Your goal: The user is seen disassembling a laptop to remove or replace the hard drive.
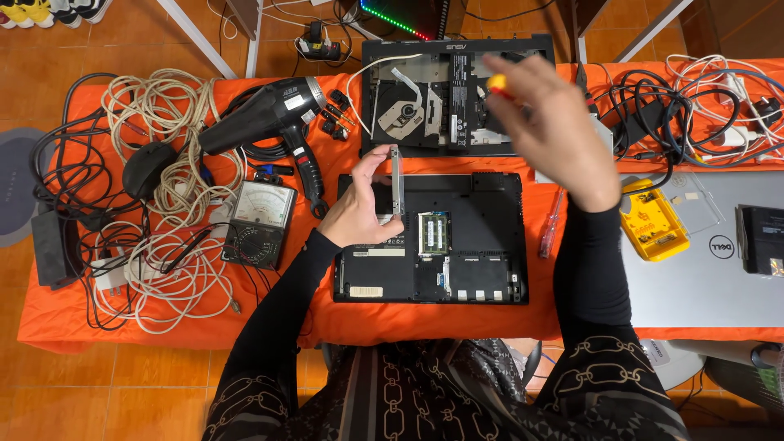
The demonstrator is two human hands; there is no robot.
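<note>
Left hand (359, 214) is closed around a narrow metal drive bracket (397, 181), held upright with its long axis vertical, above the opened black laptop base (482, 245) on the desk (98, 327). Right hand (555, 131), raised farther off and blurred, is curled on a yellow-handled screwdriver (496, 83).

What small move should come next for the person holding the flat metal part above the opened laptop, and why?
Probably bring the right hand, which grips a yellow-and-red-handled screwdriver, down to the narrow metal bracket that the left hand holds upright over the opened laptop base. Tool and part are apart, both raised.
</note>
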